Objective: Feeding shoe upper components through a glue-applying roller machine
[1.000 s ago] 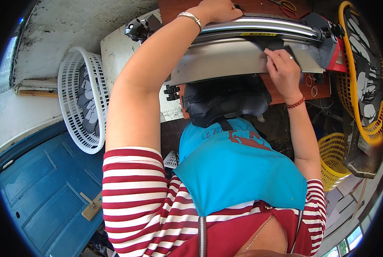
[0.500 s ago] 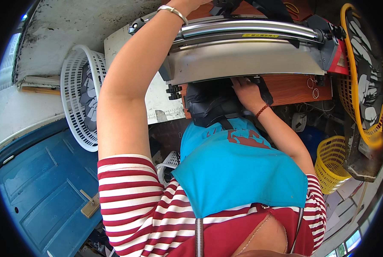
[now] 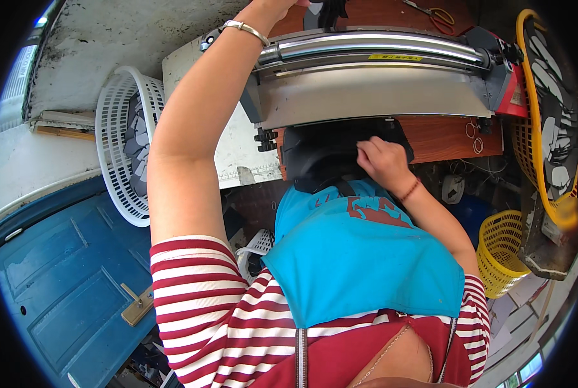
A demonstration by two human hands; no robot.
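Note:
A roller machine (image 3: 379,48) with a bright metal roller and a sloping metal plate (image 3: 373,94) stands in front of me. My left arm reaches past its left end. My left hand (image 3: 281,6) is at the top edge, mostly cut off, beside a dark strip-like piece (image 3: 328,14) behind the roller; its grip is hidden. My right hand (image 3: 386,161) is over black sheet-like material (image 3: 324,152) at my lap, just below the plate's front edge. Its fingers are curled together, and anything between them is hidden.
Orange-handled scissors (image 3: 441,19) lie on the brown tabletop behind the machine. A white basket (image 3: 117,142) with grey pieces stands at left, a yellow-orange basket (image 3: 528,116) of similar pieces at right. Below that is a yellow basket (image 3: 499,249). A blue door (image 3: 69,278) is lower left.
My right hand has come back toward me from the plate's front edge, its fingers now curled. The dark pieces behind the roller have shifted left and away, uncovering more of the scissors.

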